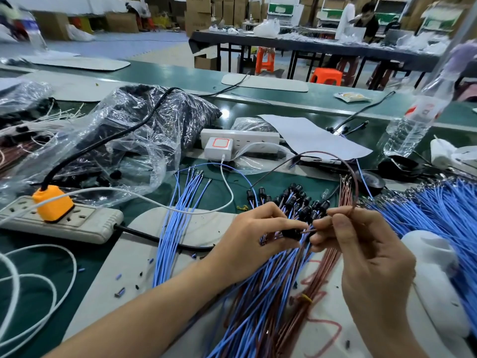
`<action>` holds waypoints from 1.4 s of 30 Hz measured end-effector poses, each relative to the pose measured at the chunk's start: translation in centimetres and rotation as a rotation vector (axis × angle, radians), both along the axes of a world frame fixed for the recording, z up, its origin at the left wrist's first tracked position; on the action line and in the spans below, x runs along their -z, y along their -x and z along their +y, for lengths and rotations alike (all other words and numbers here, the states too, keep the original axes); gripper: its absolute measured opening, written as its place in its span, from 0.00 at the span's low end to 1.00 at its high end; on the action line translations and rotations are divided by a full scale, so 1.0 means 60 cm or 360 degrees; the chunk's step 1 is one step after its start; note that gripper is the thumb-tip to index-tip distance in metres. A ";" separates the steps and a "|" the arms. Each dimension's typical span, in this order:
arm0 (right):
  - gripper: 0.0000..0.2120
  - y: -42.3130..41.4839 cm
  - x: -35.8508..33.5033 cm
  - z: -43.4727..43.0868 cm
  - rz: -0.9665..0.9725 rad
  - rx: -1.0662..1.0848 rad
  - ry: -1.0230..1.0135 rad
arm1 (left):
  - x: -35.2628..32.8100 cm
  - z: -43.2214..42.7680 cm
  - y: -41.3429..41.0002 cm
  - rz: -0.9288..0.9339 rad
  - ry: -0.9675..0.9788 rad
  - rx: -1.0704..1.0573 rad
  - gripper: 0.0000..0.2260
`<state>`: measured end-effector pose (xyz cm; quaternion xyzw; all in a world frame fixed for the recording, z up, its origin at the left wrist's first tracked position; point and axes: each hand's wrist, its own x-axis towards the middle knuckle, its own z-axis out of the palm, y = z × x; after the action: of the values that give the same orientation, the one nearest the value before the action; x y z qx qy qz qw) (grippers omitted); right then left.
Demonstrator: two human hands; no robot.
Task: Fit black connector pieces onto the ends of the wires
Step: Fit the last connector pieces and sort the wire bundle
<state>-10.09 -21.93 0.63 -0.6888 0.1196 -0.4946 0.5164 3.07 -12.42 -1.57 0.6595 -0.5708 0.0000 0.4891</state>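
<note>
My left hand (260, 236) pinches a small black connector piece (291, 234) between thumb and fingers. My right hand (361, 244) pinches the end of a brown wire (322, 153), whose tip touches the connector's opening; the wire loops up and back over the table. Just behind my fingers lies a cluster of black connectors fitted on wires (299, 200). Under my hands fans a pile of blue and brown wires (260, 301). A bundle of loose blue wires (178, 218) lies to the left, with bare metal ends pointing away.
A large heap of blue wires (436, 210) fills the right. A grey power strip (64, 223) with an orange plug (53, 202) sits left, beside a plastic bag of black parts (124, 130). A white power strip (240, 140), paper and a water bottle (413, 125) stand behind.
</note>
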 end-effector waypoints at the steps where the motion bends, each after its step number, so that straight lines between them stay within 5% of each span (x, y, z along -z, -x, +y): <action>1: 0.07 0.000 0.002 0.000 0.0002 -0.0008 0.0008 | 0.000 0.000 0.001 -0.0009 0.0006 -0.0001 0.14; 13: 0.07 -0.016 0.027 -0.003 0.0256 -0.0240 -0.0231 | -0.005 0.000 -0.003 -0.0094 0.0063 -0.0192 0.10; 20: 0.11 -0.007 0.009 0.007 0.0334 -0.0552 -0.0345 | -0.011 0.002 0.002 0.0430 0.0166 -0.0024 0.11; 25: 0.27 -0.012 0.017 0.016 0.0426 -0.0498 -0.0231 | -0.014 0.004 0.007 0.0821 0.0250 0.0110 0.11; 38: 0.08 -0.011 0.011 0.005 0.0614 -0.0666 -0.0475 | -0.012 -0.001 0.002 0.1303 0.0200 0.0326 0.10; 42: 0.09 0.000 0.001 -0.010 0.1135 -0.1188 -0.0594 | -0.019 0.001 -0.039 0.2129 0.0583 0.0246 0.06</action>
<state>-10.08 -22.55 0.57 -0.7061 0.1204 0.0159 0.6976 5.39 -12.34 -0.42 0.3824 -0.1830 -0.3446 0.8376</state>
